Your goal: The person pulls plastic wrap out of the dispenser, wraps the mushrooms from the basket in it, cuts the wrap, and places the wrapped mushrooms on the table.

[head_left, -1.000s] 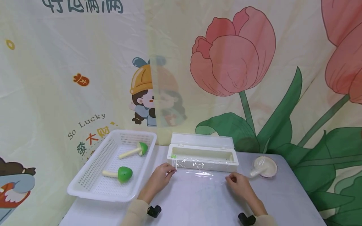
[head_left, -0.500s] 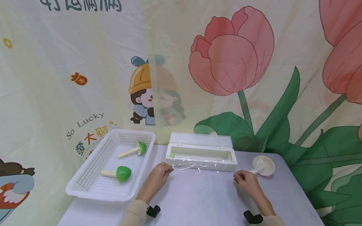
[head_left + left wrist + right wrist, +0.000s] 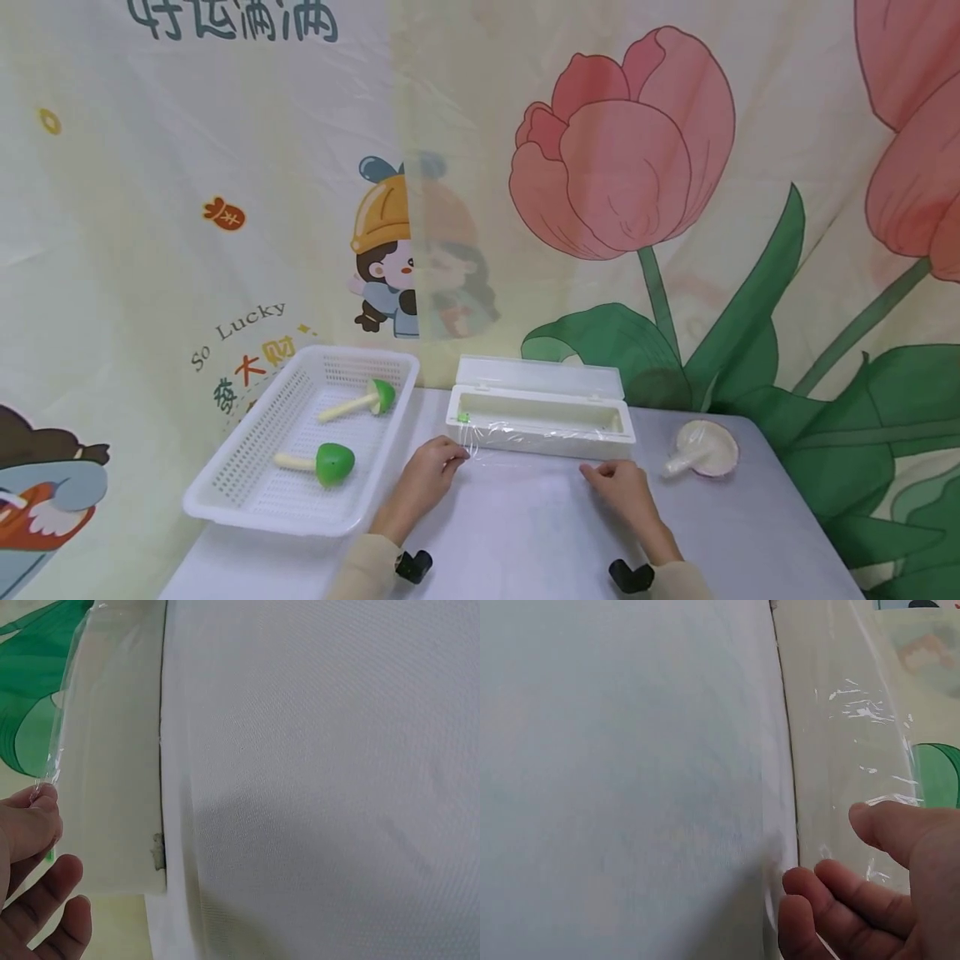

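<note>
In the head view, a long white box (image 3: 542, 431) with its lid (image 3: 540, 377) raised stands at the back of the table, a small green piece (image 3: 463, 417) at its left end. Clear cling film (image 3: 866, 712) hangs over the box's front. My left hand (image 3: 429, 475) pinches the film's left end between thumb and forefinger, as the left wrist view confirms. My right hand (image 3: 624, 490) is at the box's right front corner. The right wrist view shows its thumb apart from the visible fingers, close to the film; whether it touches the film is unclear.
On the left, a white basket (image 3: 258, 523) holds two green-capped toy mushrooms (image 3: 335, 464). A pale, round-capped mushroom-like thing wrapped in clear film (image 3: 703, 448) lies right of the box. Behind the table (image 3: 525, 542) hangs a printed cloth (image 3: 465, 100).
My right hand moved right along the film, then came back left, and its thumb now points further left. The left hand keeps its pinch at the film's left end.
</note>
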The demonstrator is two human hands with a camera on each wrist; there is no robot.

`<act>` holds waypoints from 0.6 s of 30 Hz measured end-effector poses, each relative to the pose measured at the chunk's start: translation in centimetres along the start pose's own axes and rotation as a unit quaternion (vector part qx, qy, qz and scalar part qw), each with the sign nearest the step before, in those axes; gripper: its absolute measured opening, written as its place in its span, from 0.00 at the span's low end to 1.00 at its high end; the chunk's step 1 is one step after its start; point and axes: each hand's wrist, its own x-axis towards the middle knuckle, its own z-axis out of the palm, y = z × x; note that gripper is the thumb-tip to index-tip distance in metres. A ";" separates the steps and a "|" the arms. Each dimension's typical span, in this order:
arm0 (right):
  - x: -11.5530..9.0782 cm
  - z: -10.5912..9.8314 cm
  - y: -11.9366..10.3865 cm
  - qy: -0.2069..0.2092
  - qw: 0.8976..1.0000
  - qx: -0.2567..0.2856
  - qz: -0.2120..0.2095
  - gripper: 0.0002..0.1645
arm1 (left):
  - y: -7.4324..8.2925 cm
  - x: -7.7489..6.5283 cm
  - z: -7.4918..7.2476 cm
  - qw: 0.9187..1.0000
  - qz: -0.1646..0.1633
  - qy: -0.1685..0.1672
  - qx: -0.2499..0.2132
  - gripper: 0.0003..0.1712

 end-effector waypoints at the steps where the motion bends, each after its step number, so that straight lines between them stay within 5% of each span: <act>1: 0.0 0.2 0.0 0.006 1.000 0.000 -0.001 0.19 | 0.0 0.0 0.0 1.000 -0.002 0.000 -0.001 0.06; 12: 0.5 0.9 0.1 0.022 0.999 -0.013 0.024 0.07 | 0.0 0.0 0.4 1.000 -0.011 -0.002 0.012 0.06; 18: -0.3 -0.2 1.1 0.030 0.999 -0.013 0.002 0.05 | -0.4 -0.1 0.2 1.000 -0.007 0.011 0.013 0.06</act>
